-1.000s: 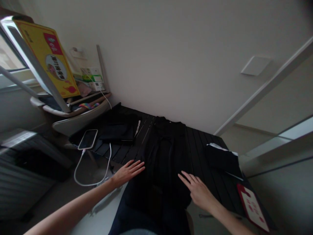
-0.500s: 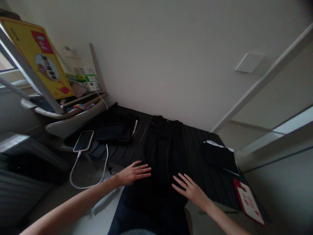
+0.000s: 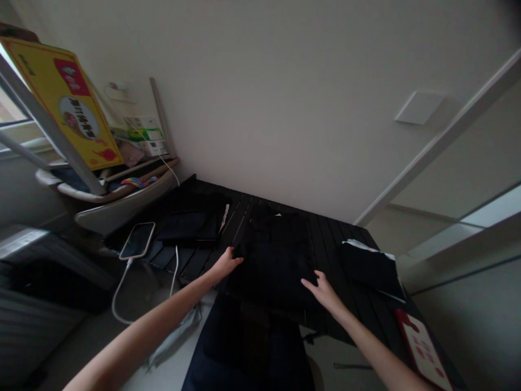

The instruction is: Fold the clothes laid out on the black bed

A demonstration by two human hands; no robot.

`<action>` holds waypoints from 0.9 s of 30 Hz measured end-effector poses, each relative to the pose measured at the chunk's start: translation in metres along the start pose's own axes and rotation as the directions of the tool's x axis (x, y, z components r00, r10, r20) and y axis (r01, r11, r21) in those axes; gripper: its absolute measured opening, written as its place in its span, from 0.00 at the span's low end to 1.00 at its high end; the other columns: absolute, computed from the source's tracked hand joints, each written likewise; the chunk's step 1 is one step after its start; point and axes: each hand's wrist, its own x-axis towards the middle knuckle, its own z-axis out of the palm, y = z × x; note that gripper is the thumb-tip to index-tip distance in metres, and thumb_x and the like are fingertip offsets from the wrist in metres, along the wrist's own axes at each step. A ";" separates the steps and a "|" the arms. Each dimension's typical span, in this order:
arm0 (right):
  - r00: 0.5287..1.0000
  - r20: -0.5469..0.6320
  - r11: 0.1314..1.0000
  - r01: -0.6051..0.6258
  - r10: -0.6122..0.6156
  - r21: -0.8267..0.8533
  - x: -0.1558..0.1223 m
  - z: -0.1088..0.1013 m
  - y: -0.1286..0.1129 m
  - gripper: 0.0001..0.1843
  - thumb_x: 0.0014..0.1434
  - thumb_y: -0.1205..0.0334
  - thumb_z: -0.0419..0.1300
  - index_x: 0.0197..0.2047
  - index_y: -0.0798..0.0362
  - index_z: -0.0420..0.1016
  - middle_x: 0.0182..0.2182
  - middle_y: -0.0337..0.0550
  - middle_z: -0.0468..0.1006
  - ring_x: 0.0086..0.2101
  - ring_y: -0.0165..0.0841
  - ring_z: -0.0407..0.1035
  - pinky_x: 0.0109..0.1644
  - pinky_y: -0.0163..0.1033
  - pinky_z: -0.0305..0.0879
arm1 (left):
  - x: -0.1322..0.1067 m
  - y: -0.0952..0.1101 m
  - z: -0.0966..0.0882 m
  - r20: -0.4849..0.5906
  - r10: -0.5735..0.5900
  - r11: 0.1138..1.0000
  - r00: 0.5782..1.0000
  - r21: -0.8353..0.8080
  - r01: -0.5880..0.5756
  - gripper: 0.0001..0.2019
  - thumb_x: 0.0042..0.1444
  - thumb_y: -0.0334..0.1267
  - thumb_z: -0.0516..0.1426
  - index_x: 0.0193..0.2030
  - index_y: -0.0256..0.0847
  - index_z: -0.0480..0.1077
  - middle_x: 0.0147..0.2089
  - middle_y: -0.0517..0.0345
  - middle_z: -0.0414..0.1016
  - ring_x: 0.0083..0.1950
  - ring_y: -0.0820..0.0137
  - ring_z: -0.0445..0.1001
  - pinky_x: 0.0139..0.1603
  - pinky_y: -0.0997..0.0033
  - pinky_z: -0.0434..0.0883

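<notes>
A black garment [image 3: 274,260] lies on the black slatted table [image 3: 334,239] in front of me, its near part folded up onto the far part. My left hand [image 3: 226,264] is closed on the garment's left edge. My right hand [image 3: 321,288] is closed on the garment's right edge. A folded black garment [image 3: 191,222] lies at the left of the table. Another dark folded piece with a white edge [image 3: 370,263] lies at the right.
A phone [image 3: 137,240] with a white cable [image 3: 122,293] lies at the table's left end. A chair [image 3: 114,201] holds boxes and a yellow board [image 3: 69,103]. A red and white card [image 3: 423,347] lies at the near right corner. The wall stands behind.
Both hands went from lying flat and open on the garment's lower part to gripping its sides. The hanging lower part was folded up onto the table.
</notes>
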 end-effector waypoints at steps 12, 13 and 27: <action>0.989 0.000 0.962 -0.142 0.146 0.233 0.058 -0.001 -0.012 0.21 0.47 0.43 0.59 0.34 0.51 0.77 0.35 0.48 0.81 0.43 0.46 0.74 0.48 0.47 0.69 | 0.034 0.025 0.009 -0.085 0.066 0.998 0.994 0.005 -0.066 0.11 0.51 0.40 0.61 0.41 0.40 0.71 0.37 0.54 0.76 0.44 0.62 0.74 0.43 0.69 0.69; 0.990 0.021 0.948 -0.143 0.143 0.283 0.062 -0.004 -0.013 0.22 0.48 0.42 0.58 0.33 0.52 0.78 0.33 0.47 0.81 0.42 0.45 0.75 0.46 0.46 0.69 | 0.037 0.029 0.009 -0.069 0.087 0.996 0.994 -0.011 -0.088 0.09 0.53 0.41 0.60 0.39 0.40 0.71 0.35 0.57 0.75 0.42 0.64 0.74 0.41 0.70 0.69; 0.964 -0.022 0.922 -0.247 0.265 0.299 0.092 -0.008 -0.001 0.22 0.39 0.42 0.64 0.30 0.50 0.69 0.22 0.41 0.77 0.26 0.41 0.74 0.33 0.48 0.71 | 0.074 0.021 0.018 -0.040 0.020 0.998 0.999 -0.059 -0.023 0.29 0.48 0.43 0.64 0.55 0.36 0.61 0.45 0.50 0.76 0.49 0.60 0.75 0.49 0.64 0.70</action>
